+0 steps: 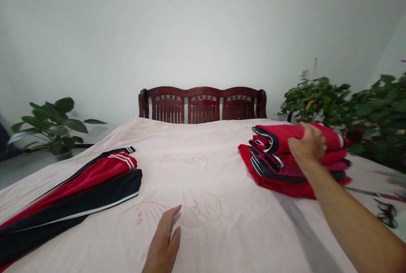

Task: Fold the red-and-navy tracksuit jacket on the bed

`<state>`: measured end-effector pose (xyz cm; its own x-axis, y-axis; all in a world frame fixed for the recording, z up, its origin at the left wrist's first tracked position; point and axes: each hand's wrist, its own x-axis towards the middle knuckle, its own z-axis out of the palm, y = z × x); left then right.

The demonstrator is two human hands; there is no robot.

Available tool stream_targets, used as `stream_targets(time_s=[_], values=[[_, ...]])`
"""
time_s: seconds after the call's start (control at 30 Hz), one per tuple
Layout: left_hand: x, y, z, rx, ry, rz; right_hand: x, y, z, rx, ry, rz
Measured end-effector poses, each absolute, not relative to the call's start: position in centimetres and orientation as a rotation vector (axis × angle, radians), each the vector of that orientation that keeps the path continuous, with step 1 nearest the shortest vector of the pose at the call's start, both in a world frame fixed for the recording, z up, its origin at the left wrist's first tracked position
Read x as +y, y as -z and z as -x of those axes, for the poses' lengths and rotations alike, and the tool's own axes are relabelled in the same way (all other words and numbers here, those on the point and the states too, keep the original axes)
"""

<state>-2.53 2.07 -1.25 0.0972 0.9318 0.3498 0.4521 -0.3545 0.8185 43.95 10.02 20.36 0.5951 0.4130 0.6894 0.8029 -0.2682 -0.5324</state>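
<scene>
My right hand (310, 143) is on the right stack (287, 168); I cannot tell its grip. Left hand (163, 239) empty, fingers apart. Sideways pressure may topple the stack.

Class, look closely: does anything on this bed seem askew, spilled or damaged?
Nothing looks spilled or damaged. The folded stack under the right hand is slightly askew: its edges are uneven, and the bottom red garment juts leftward past the rest.
</scene>
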Motion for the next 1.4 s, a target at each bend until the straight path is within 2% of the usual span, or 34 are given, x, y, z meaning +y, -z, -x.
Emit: stream_targets(time_s=[0.13, 0.23, 0.47, 0.63, 0.77, 0.87, 0.97, 1.2, 1.3, 1.4], values=[[2.3, 1.5, 2.4, 1.326, -1.230, -1.852, 10.1, -20.8, -43.5, -1.744, 0.598, 1.944], [2.4, 1.4, 2.3, 1.314, -1.242, -1.853, 10.5, -20.5, -43.6, -1.935, 0.757, 1.951], [1.9, 0.5, 2.2, 1.286, -1.222, -1.866, 10.7, -19.5, -42.2, -1.723, 1.199, 1.992], [1.8, 0.2, 1.9, 1.289, -1.246, -1.895, 11.4, -18.3, -41.6, -1.833, 1.128, 2.061], [1.9, 0.2, 1.8, 1.289, -1.222, -1.930, 10.9, -19.3, -40.9, -1.802, 0.980, 2.155], [1.9, 0.2, 1.8, 1.319, -1.175, -1.954, 9.0, -19.1, -38.9, -1.723, 1.004, 2.053], [2.1, 0.4, 1.7, 1.332, -1.157, -1.995, 6.5, -15.7, -35.5, -1.694, 1.003, 1.820], [2.5, 0.9, 1.6, 1.377, -1.070, -2.095, 2.6, -1.2, -27.8, -1.868, 0.277, 1.885], [2.1, 0.3, 1.6, 1.373, -0.995, -2.183, 1.8, 1.4, -25.5, -1.956, 0.159, 1.964], [1.2, -0.6, 1.4, 1.381, -0.869, -2.293, 1.1, 1.7, -24.0, -1.950, 0.294, 2.006]])
